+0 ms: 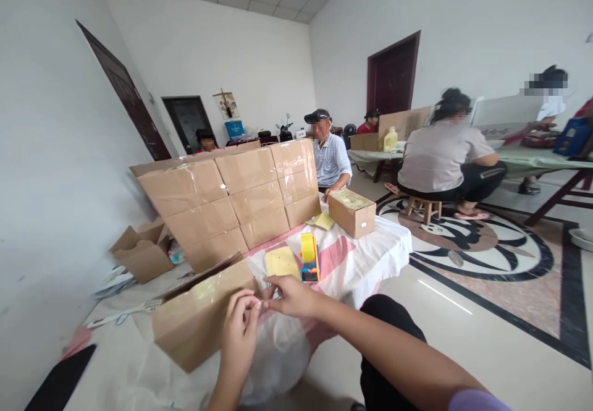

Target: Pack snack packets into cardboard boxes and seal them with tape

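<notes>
- The left hand [241, 315] is at the right end of the near brown cardboard box [194, 327], its fingers curled and bunched, the thumb tip close to the index finger.
- The right hand [290, 296] reaches in from the right, thumb and index finger drawn toward each other, their tips meeting or almost meeting those of the left hand.
- Whether the fingertips pinch anything cannot be told; the spot between them is too small and blurred.
- The near box lies mostly left of the fingers, on the table's near side, with shiny clear tape on its top; its right end is just beside the left fingers, and contact is unclear.
- Just beyond the right hand lies a flat yellow sheet [281, 261].
- Right of that sheet stands a tape dispenser with a yellow roll and blue and orange parts [309, 258], near the right hand but apart from it.
- All these are on a white cloth with pink stripes [386, 238].
- Farther off rises a wall of stacked, taped brown cartons [252, 204].
- Right of the stack, a co-worker's hand [332, 193] is beside a smaller brown carton [352, 214].
</notes>
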`<state>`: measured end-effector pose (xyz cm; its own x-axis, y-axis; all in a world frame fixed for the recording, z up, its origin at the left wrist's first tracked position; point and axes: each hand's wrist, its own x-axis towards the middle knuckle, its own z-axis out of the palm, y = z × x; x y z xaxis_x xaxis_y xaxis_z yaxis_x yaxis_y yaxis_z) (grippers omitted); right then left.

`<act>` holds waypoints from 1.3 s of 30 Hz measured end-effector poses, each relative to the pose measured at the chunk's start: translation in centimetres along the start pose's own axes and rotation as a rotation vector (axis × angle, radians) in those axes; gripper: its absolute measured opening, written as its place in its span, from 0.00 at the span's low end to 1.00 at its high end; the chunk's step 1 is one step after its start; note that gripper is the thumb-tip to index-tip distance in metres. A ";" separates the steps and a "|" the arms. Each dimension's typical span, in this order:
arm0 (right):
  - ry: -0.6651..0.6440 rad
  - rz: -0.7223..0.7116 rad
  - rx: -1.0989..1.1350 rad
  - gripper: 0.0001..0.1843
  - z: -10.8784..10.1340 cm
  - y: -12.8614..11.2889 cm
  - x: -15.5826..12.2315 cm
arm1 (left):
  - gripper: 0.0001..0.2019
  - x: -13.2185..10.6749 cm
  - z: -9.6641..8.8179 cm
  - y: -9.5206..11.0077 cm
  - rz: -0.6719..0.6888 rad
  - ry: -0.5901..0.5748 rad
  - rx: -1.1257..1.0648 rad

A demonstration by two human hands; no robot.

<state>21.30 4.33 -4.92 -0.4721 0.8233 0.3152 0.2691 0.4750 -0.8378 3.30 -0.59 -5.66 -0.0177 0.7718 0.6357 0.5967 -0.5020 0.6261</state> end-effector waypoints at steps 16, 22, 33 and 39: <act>0.167 -0.060 -0.158 0.07 2.0 -1.0 -0.2 | 0.14 -0.4 -0.5 0.7 0.029 -0.025 0.106; 0.131 -0.089 0.051 0.08 1.7 -1.0 -0.3 | 0.17 0.5 -1.1 0.5 -0.202 -0.145 -0.188; 0.233 -0.085 0.068 0.08 3.8 -1.9 -0.2 | 0.14 0.0 -1.4 0.4 -0.081 -0.037 0.091; 0.215 0.130 0.472 0.06 4.0 -1.3 0.7 | 0.15 -0.3 -1.0 1.3 0.081 0.011 0.225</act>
<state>17.24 3.05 -5.37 -0.2640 0.9348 0.2377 -0.1160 0.2139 -0.9699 3.33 -1.86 -4.59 0.0294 0.7274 0.6856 0.7603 -0.4616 0.4571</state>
